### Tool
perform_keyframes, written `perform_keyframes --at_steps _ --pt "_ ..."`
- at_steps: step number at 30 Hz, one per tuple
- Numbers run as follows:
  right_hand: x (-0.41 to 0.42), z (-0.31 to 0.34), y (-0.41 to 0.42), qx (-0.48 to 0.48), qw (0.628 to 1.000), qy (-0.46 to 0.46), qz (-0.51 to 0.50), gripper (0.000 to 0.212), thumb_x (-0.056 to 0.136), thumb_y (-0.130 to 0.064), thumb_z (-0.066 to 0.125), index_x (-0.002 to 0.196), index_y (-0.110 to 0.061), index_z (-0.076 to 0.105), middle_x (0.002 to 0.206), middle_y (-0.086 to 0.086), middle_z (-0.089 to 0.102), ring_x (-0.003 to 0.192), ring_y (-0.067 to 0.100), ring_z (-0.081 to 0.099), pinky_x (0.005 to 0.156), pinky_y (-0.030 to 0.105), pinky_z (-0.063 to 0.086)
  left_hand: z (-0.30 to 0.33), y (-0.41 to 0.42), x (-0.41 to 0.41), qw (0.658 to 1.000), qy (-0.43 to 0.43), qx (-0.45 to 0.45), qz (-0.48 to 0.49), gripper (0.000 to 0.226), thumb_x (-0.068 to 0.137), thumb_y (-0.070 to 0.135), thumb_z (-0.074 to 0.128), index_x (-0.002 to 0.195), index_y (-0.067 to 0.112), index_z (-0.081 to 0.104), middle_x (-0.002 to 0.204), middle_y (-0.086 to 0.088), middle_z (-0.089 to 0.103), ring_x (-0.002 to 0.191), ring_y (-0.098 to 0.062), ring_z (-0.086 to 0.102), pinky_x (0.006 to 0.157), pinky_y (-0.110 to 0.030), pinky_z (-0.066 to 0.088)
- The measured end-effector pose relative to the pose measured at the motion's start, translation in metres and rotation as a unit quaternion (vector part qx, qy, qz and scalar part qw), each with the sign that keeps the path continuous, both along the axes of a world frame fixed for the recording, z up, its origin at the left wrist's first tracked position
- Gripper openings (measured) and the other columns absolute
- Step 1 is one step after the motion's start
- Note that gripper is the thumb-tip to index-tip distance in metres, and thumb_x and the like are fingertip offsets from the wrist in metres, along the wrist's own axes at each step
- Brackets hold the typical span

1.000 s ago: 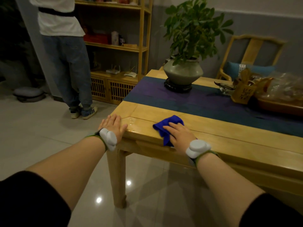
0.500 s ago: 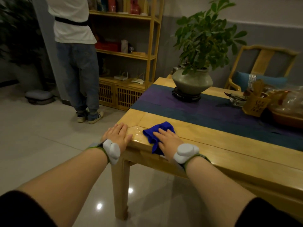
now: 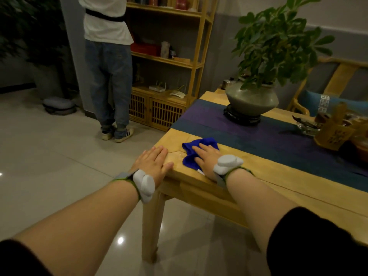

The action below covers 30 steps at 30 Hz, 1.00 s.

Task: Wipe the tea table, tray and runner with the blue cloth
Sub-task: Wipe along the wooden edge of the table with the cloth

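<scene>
While the right hand (image 3: 207,158) presses flat on the crumpled bright blue cloth (image 3: 196,154), its fingers lie straight across the fabric, so this grip is spread and pushing down rather than curled round anything. The cloth sits on the bare wood at the near corner of the pale yellow wooden bench (image 3: 278,182), just in front of the edge of the dark blue and purple fabric runner (image 3: 249,134), and a wet sheen shows on the wood beside it. Judging by that, the corner of the bench top is the part being wiped now.

The left hand (image 3: 153,162) rests open and flat over the very corner of the bench, holding nothing; it looks placed there to brace the body while the other arm works the cloth.

Farther along the runner a leafy green plant in a round grey-green ceramic pot (image 3: 252,101) stands on a dark ring base. At the right edge, a tan wooden utensil holder (image 3: 332,134) stands beside what seems to be the brown wooden tray (image 3: 361,154), only partly in view. Neither tray nor runner looks reached yet, so most of the task appears to lie ahead. The pot and the tea things would need wiping around or shifting.

A person in a white top and jeans (image 3: 108,62) stands at the wooden shelf (image 3: 191,64) beyond.
</scene>
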State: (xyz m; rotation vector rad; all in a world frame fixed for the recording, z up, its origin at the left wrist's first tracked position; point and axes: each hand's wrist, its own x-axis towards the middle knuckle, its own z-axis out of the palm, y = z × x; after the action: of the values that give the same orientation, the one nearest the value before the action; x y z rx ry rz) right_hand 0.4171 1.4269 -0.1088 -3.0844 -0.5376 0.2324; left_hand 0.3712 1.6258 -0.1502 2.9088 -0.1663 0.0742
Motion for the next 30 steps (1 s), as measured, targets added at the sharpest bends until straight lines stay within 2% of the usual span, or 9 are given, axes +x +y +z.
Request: perform_keyframes --at_steps 3,8,12,17,26,30 --pt "0.003 -0.004 -0.022 -0.013 1.000 -0.007 0.004 0.050 0.103 -0.030 0.027 0.151 -0.026 0.012 0.159 0.000 0.008 0.143 0.026 0.013 0.114 0.033 0.011 -0.002 0.002 -0.001 1.000 -0.010 -0.017 -0.007 0.061 0.097 0.051 0.021 0.150 0.023 0.010 0.157 0.006 0.007 0.144 -0.013 0.004 0.116 -0.031 0.002" --pt "0.018 -0.016 -0.030 -0.009 0.995 -0.034 -0.092 0.055 0.100 -0.041 0.027 0.150 -0.024 0.014 0.158 0.001 0.013 0.143 0.028 0.016 0.115 0.037 0.013 -0.007 0.005 -0.001 0.998 -0.040 -0.040 -0.020 0.061 0.096 0.053 0.023 0.149 0.023 0.014 0.156 0.006 0.012 0.144 -0.013 0.007 0.116 -0.031 0.001" --pt "0.049 -0.010 0.004 -0.013 0.999 -0.031 -0.040 0.054 0.101 -0.038 0.027 0.150 -0.021 0.015 0.158 0.002 0.015 0.142 0.026 0.019 0.114 0.036 0.016 -0.007 0.007 -0.002 0.998 -0.044 -0.043 -0.028 0.062 0.096 0.053 0.023 0.150 0.024 0.013 0.156 0.007 0.011 0.144 -0.012 0.006 0.116 -0.030 0.002" --pt "0.072 -0.007 0.033 -0.008 1.000 -0.010 0.026 0.050 0.102 -0.027 0.028 0.150 -0.024 0.014 0.158 0.001 0.012 0.144 0.024 0.015 0.116 0.035 0.011 -0.004 0.008 -0.004 0.998 -0.033 -0.052 -0.034 0.062 0.096 0.053 0.023 0.150 0.024 0.011 0.157 0.007 0.009 0.144 -0.011 0.004 0.116 -0.030 0.003" --pt "0.011 0.006 -0.013 0.039 0.995 -0.004 0.090 0.049 0.102 -0.017 0.033 0.149 -0.027 0.021 0.157 -0.003 0.015 0.143 0.017 0.015 0.111 0.024 0.009 -0.005 0.009 -0.005 0.997 -0.026 -0.060 -0.029 0.063 0.096 0.053 0.025 0.150 0.023 0.011 0.157 0.007 0.009 0.144 -0.011 0.004 0.116 -0.029 0.003" --pt "0.022 0.004 -0.006 0.032 0.998 -0.011 0.061 0.048 0.102 -0.024 0.032 0.149 -0.024 0.020 0.158 -0.001 0.015 0.144 0.019 0.015 0.114 0.028 0.009 -0.004 0.009 -0.006 0.998 -0.024 -0.055 -0.031 0.063 0.096 0.053 0.024 0.150 0.023 0.010 0.157 0.006 0.008 0.144 -0.012 0.004 0.116 -0.030 0.004"
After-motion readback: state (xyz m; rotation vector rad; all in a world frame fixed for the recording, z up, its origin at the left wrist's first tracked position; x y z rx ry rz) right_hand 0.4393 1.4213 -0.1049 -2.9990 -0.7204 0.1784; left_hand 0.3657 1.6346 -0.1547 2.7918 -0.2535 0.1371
